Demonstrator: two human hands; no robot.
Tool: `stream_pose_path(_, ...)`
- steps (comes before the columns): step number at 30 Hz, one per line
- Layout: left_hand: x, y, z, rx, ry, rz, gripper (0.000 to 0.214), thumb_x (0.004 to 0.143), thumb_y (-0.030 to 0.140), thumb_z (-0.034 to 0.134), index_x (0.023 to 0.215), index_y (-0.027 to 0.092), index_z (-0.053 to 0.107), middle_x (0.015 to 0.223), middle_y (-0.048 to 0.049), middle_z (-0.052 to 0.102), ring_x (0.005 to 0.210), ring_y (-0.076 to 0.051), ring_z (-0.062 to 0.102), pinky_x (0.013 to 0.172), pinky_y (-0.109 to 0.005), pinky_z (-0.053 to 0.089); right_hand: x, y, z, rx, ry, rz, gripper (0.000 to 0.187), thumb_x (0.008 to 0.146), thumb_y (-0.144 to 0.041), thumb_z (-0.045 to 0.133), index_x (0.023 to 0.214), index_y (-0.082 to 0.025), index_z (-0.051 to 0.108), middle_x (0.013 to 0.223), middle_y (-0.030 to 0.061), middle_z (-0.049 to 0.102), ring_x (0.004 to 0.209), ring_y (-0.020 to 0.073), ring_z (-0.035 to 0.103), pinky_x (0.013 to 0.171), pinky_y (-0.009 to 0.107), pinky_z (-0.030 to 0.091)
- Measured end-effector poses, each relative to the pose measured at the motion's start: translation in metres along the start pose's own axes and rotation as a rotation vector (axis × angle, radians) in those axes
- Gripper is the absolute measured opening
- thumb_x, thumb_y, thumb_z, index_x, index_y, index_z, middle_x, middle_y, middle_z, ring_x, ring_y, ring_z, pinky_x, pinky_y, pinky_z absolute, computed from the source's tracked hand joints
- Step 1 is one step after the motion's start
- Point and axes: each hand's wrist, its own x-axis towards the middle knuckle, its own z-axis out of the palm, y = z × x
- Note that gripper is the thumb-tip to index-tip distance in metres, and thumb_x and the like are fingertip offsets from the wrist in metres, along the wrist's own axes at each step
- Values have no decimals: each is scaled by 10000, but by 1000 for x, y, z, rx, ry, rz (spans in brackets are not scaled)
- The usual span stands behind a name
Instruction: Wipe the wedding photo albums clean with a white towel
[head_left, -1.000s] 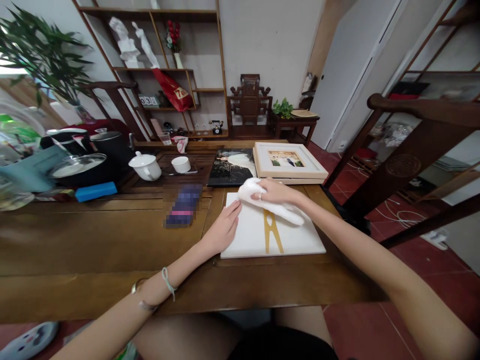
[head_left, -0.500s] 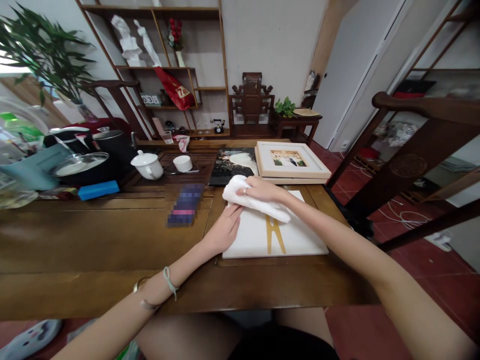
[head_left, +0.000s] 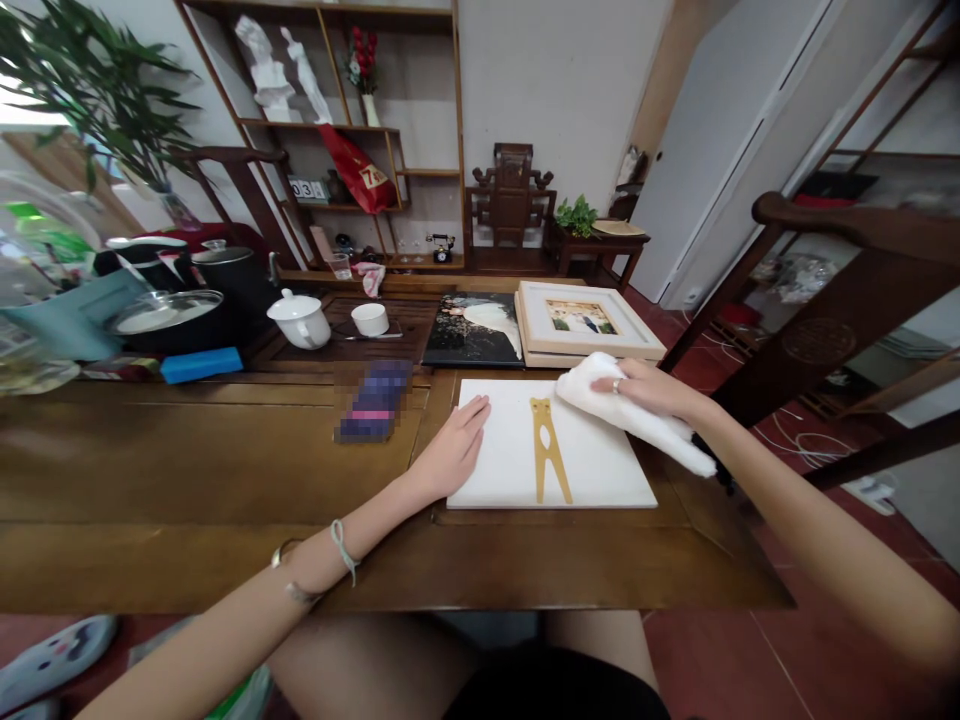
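A white rectangular board (head_left: pixel 495 460), with a tan, two-legged stand piece (head_left: pixel 546 450) on its face, lies flat on the wooden table in front of me. My left hand (head_left: pixel 452 450) rests flat on the board's left edge with its fingers stretched out. In my right hand (head_left: pixel 641 388) is a folded white cloth (head_left: pixel 600 395), gripped over the board's upper right corner. One end of the cloth hangs past the right edge of the board.
Behind the board lie a dark photo panel (head_left: pixel 472 330) and white-framed pictures (head_left: pixel 592 318), stacked. A blurred dark-blue item (head_left: pixel 375 402) sits to the left. Further left are a lidded white cup (head_left: pixel 298 320), a small white bowl (head_left: pixel 370 320) and a blue block (head_left: pixel 201 365). A wooden chair (head_left: pixel 817 330) stands right.
My right hand has moved the cloth right across the board, from its upper left to its upper right corner, uncovering the tan piece. My left hand stays at the left edge.
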Motion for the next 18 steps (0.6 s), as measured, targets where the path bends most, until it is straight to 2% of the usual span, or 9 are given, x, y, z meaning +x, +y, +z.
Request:
stream_pose_path(4,0,-1,1,-10,17,7,467,963,243,243,1375,88,398,1485,-157,349,1408,-238,250,1164,-468,201,9,-13,4,-18,9,7,389,812,-492,517,981,-154,612,1076,119,643,905,263,596,713,304,441)
stream_pose_path(7,-1,-3,2,-13,22,6,466,962,244,250,1378,99,398,1487,-153,347,1407,-239,255,1161,-470,208,25,-38,14,-10,-51,-85,397,821,-484,501,1026,-154,583,1074,116,646,891,264,597,703,306,448)
stream_pose_path(14,0,-4,2,-38,45,21,469,956,244,274,1392,114,389,1491,-151,339,1402,-248,267,1154,-487,222,69,-112,37,-6,-165,-251,292,810,-422,517,871,-143,576,946,91,663,790,221,594,638,279,430)
stream_pose_path(18,-1,-4,2,-43,42,15,474,954,239,279,1402,120,377,1498,-143,327,1408,-249,252,1155,-486,219,75,-130,44,-5,-173,-287,273,799,-400,527,863,-138,571,952,93,658,772,203,583,630,266,426)
